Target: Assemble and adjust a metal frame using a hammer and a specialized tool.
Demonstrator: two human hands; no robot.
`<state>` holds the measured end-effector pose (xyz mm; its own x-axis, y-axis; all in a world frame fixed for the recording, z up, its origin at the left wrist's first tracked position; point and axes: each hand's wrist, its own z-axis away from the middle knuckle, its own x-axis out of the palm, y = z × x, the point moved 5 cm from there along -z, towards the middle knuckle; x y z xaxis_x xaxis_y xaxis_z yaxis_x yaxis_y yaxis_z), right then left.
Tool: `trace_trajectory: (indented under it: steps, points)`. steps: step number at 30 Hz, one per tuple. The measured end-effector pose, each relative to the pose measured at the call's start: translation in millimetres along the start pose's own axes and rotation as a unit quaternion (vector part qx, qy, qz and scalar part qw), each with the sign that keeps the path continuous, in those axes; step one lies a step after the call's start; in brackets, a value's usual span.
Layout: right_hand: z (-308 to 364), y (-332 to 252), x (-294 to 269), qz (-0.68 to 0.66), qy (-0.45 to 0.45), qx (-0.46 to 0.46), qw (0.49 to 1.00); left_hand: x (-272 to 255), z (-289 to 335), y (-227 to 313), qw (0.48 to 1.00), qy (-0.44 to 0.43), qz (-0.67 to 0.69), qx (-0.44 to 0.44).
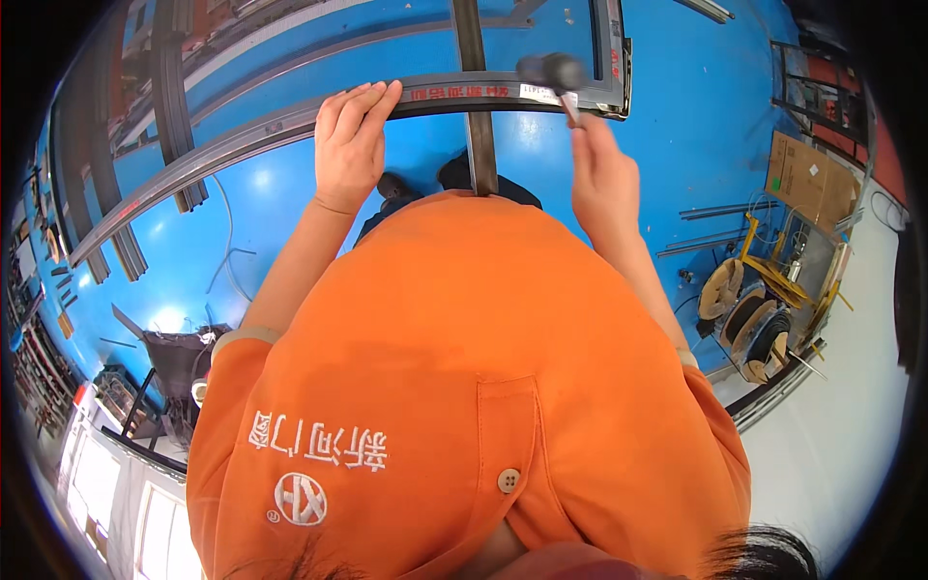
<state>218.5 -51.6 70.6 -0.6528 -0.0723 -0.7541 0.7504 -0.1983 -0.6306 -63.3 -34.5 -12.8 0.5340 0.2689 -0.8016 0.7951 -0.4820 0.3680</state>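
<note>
A large dark grey metal frame point(454, 94), like a window or door frame, lies across the top of the view. Its near bar carries red printed marks and a white label near the right corner. My left hand point(350, 145) rests on that bar, fingers bent over it, its thumb hidden. My right hand point(606, 179) is closed around the handle of a mallet point(556, 72). The mallet's black head is slightly blurred and appears over the bar close to the corner; I cannot tell whether it touches. A dark support beam point(481, 150) runs under the frame towards my body.
Long dark metal profiles point(174, 116) lie to the left, over a blue floor point(696, 174). To the right are a cardboard box point(810, 179), a yellow metal stand point(773, 271), spools point(759, 329) and loose bars on the floor. Dark fabric point(179, 362) hangs at lower left.
</note>
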Motion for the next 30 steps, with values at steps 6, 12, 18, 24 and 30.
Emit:
trace_trajectory:
  steps: [6,12,18,24,30]
  points:
    - [5,-3,1,-0.039,0.065,-0.049,0.996,2,0,-1,1.000,0.003,0.009,0.004]
    - [-6,21,14,0.152,-0.032,0.027,0.988,-2,-1,0,1.000,0.003,-0.005,0.013]
    - [7,-11,17,0.011,0.023,-0.041,0.999,1,2,1,1.000,0.020,0.000,0.010]
    - [-2,-22,41,0.098,-0.067,-0.010,0.993,-1,4,0,1.000,0.018,-0.012,0.015]
    - [4,-42,51,0.058,-0.025,-0.078,0.995,-2,2,0,1.000,0.023,-0.010,0.017]
